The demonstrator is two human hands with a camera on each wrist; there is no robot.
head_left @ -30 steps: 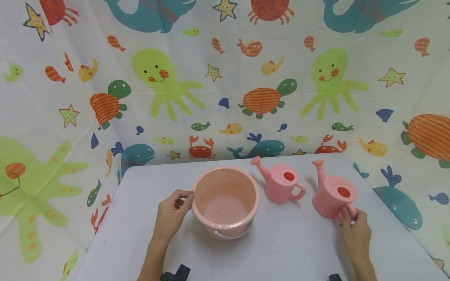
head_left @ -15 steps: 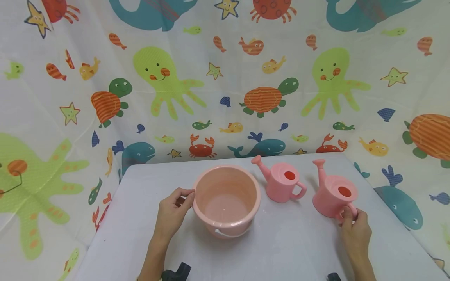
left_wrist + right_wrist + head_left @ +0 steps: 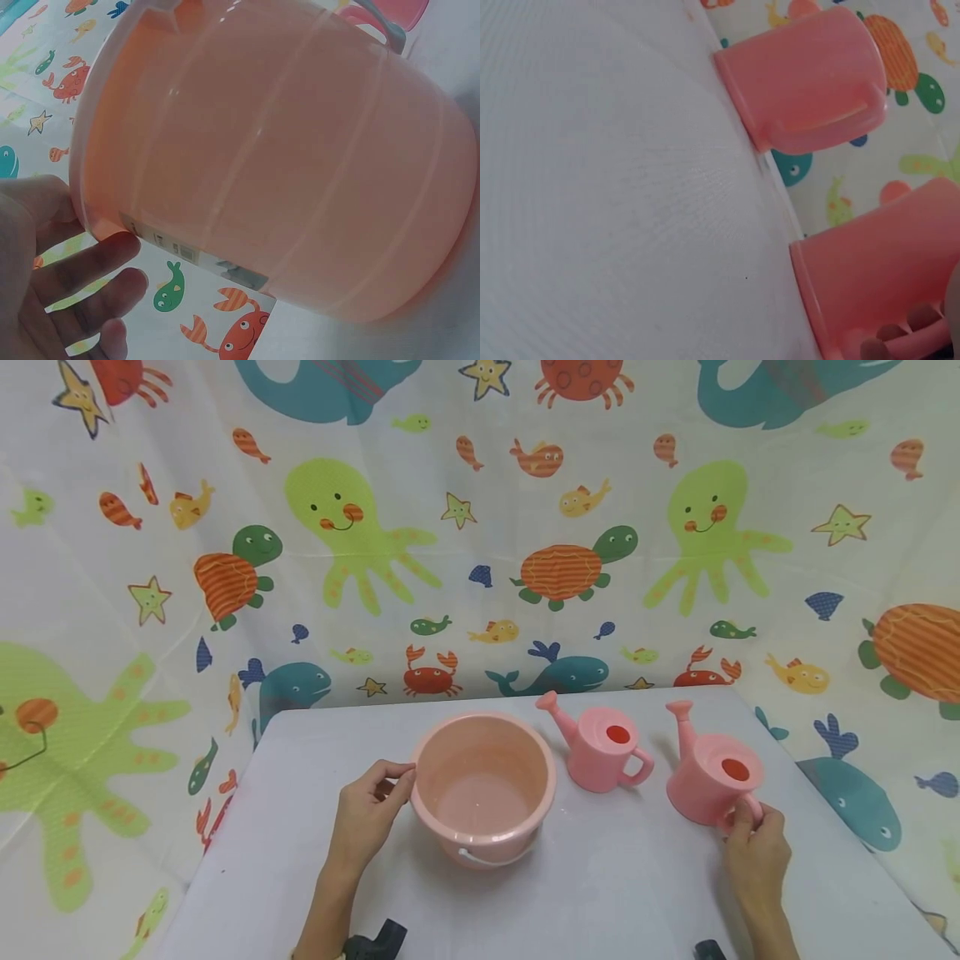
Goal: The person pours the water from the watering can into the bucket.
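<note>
A light pink bucket point(image 3: 483, 747) stands upright on the white table. My left hand point(image 3: 363, 818) pinches its rim at the left side, and in the left wrist view the fingers point(image 3: 90, 266) lie under the rim beside a label point(image 3: 195, 251) on the wall. The right-hand pink watering can point(image 3: 705, 785) also stands on the table, spout pointing to the back. My right hand point(image 3: 759, 856) grips its handle, with fingertips point(image 3: 922, 316) showing through the loop in the right wrist view.
A second pink watering can point(image 3: 592, 764) stands between the bucket and the right-hand can, its handle turned right. The bucket's thin white bail point(image 3: 495, 862) hangs down in front. Behind the table point(image 3: 600, 893) hangs a curtain point(image 3: 480, 552) printed with sea animals.
</note>
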